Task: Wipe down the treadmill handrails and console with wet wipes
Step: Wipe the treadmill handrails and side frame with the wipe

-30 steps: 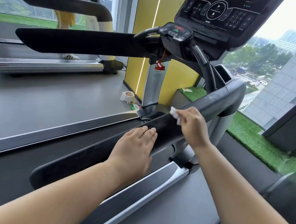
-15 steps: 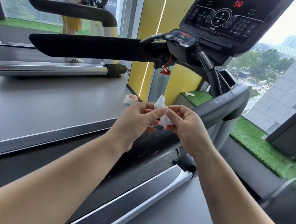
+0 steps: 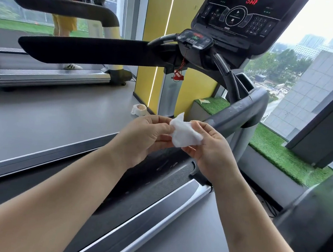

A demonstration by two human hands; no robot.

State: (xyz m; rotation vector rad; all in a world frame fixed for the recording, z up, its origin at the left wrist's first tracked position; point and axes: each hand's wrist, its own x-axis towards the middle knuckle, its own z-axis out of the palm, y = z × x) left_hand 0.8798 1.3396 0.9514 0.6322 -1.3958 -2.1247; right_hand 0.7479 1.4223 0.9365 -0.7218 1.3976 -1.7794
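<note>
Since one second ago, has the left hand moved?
Yes. The left hand has lifted off the grey handrail, moving up toward the console end, and now pinches the wipe.

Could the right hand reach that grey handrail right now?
Probably yes: the right hand is beside the grey handrail, nothing between them, though it and the left hand pinch the wet wipe.

wet wipe (image 3: 185, 135): soft white cloth; handrail (image 3: 242, 110): matt grey plastic; side rail (image 3: 147, 211): brushed metal

Both hands lifted off right handrail (image 3: 242, 114); wet wipe (image 3: 185, 135) now spread between them.
</note>
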